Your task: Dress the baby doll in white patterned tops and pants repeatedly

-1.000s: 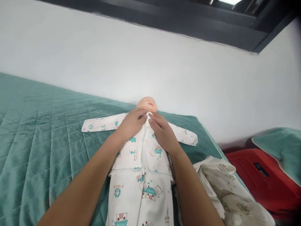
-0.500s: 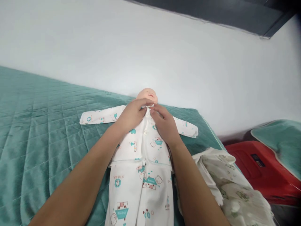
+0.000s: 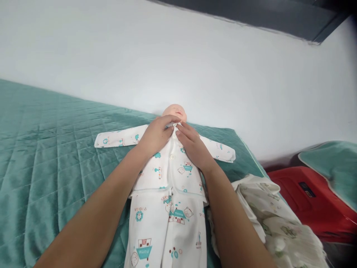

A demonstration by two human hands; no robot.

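Observation:
A baby doll (image 3: 174, 110) lies on its back, dressed in a white printed baby shirt (image 3: 156, 173) and matching trousers (image 3: 150, 223). Both sleeves stretch out sideways. At the collar, my left hand (image 3: 158, 133) is closed, its thumb and fingers pinching the shirt's left edge near the neck. My right hand (image 3: 192, 143) is closed on the opposite edge of the same collar, fingertips almost meeting the left ones. A button (image 3: 172, 156) shows lower on the shirt front. My fingers partly hide the collar.
Green quilted cover (image 3: 69, 167) lies under the doll. Crumpled printed white cloth (image 3: 279, 216) sits right of my right forearm. Beyond the bed edge are a red case (image 3: 298, 186) and green fabric (image 3: 331, 167). A white wall (image 3: 139, 56) rises behind the doll's head.
My right hand has shifted slightly left, closer to my left hand at the collar. My left hand stays nearly still, and the doll lies as before.

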